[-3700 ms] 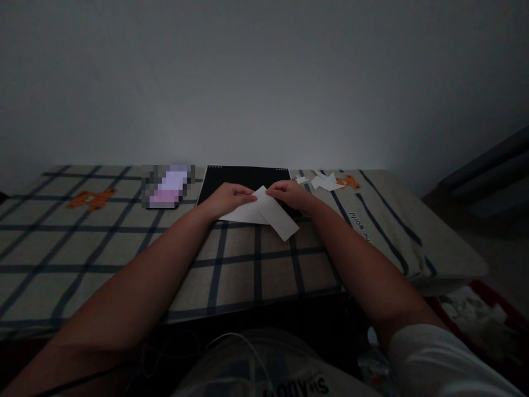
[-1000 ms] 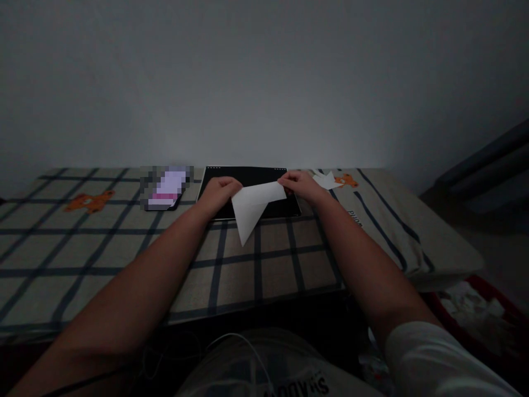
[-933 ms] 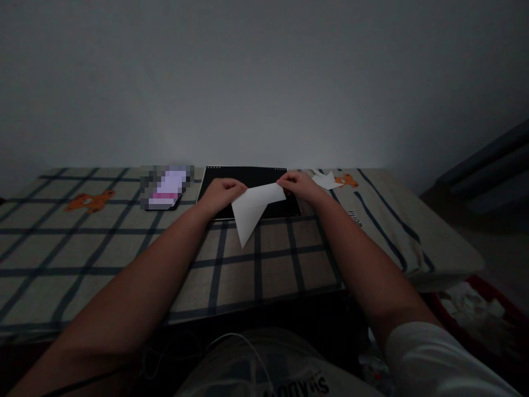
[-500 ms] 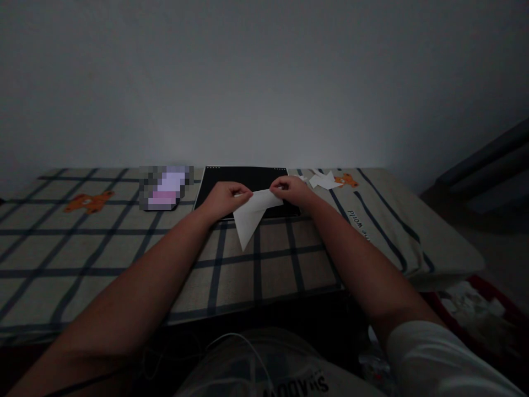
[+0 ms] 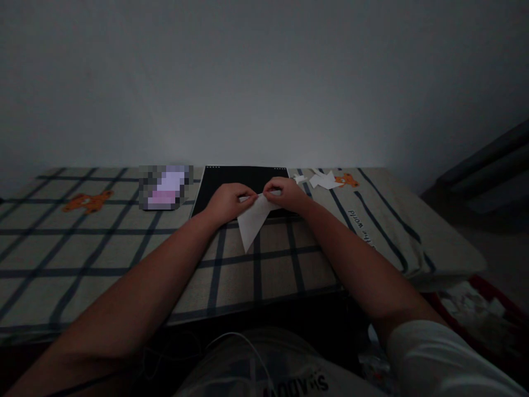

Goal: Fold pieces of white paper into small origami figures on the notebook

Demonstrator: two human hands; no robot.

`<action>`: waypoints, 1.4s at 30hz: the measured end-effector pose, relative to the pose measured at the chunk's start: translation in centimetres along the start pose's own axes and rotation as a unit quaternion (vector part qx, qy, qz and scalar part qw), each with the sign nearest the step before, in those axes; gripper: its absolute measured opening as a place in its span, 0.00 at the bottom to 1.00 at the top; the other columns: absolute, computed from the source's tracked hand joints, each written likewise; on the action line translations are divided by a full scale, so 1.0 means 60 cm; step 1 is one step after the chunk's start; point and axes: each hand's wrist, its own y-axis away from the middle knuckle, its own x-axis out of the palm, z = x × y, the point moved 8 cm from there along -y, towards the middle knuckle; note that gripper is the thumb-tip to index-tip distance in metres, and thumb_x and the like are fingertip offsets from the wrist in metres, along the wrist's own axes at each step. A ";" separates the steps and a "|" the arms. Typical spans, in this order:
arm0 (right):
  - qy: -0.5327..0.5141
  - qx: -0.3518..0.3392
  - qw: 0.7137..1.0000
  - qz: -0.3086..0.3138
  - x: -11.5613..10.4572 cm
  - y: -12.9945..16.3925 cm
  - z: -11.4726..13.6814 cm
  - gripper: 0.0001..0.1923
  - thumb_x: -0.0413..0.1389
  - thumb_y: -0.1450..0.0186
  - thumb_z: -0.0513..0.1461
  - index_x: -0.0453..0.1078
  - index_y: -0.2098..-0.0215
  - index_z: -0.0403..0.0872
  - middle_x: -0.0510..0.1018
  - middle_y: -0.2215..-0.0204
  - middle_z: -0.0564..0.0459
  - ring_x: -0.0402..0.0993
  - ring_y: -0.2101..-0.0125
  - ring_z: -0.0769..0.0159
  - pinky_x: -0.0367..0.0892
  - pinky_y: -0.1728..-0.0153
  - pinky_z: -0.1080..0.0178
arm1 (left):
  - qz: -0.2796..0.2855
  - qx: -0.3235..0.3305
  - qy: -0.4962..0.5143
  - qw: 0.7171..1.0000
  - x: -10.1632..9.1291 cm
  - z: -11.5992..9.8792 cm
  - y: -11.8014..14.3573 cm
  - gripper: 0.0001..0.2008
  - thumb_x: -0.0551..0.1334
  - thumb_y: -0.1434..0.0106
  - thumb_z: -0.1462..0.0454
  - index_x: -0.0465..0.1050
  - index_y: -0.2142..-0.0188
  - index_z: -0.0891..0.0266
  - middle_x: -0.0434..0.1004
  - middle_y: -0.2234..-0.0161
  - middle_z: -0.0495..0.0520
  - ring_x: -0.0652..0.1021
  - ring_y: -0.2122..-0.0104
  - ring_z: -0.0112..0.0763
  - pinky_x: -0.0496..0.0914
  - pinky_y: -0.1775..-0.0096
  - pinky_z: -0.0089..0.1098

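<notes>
Hands [image 5: 228, 202] pinch paper [image 5: 251, 225] — checked tablecloth [image 5: 275, 270] below, grey wall [image 5: 264, 82] behind.

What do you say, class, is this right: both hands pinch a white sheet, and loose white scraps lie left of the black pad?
Not quite. The loose white scraps lie right of the black pad, not left, as the head view shows. The rest is correct: the left hand and right hand both pinch the white sheet.
</notes>
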 end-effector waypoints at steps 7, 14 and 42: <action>0.012 0.019 0.999 -0.022 -0.017 -0.004 -0.026 0.04 0.56 0.43 0.37 0.73 0.71 0.47 0.78 0.69 0.51 0.70 0.65 0.62 0.63 0.60 0.59 | -0.018 0.001 0.009 1.000 -0.013 0.008 -0.001 0.14 0.62 0.36 0.56 0.84 0.64 0.61 0.85 0.65 0.56 0.81 0.65 0.37 0.71 0.59 0.33; 0.011 0.082 0.996 -0.043 -0.044 -0.003 -0.063 0.06 0.56 0.45 0.36 0.74 0.71 0.45 0.73 0.74 0.53 0.65 0.72 0.66 0.61 0.67 0.61 | -0.036 -0.011 0.006 0.999 -0.024 0.027 -0.005 0.14 0.63 0.37 0.55 0.85 0.65 0.60 0.85 0.66 0.55 0.81 0.66 0.36 0.71 0.60 0.32; 0.051 -0.013 0.999 -0.001 -0.021 -0.004 -0.045 0.09 0.57 0.34 0.39 0.80 0.63 0.46 0.82 0.65 0.47 0.73 0.65 0.62 0.65 0.62 0.59 | -0.023 -0.026 -0.023 0.999 -0.018 0.029 -0.004 0.16 0.61 0.36 0.55 0.85 0.62 0.61 0.86 0.64 0.55 0.82 0.64 0.37 0.72 0.60 0.32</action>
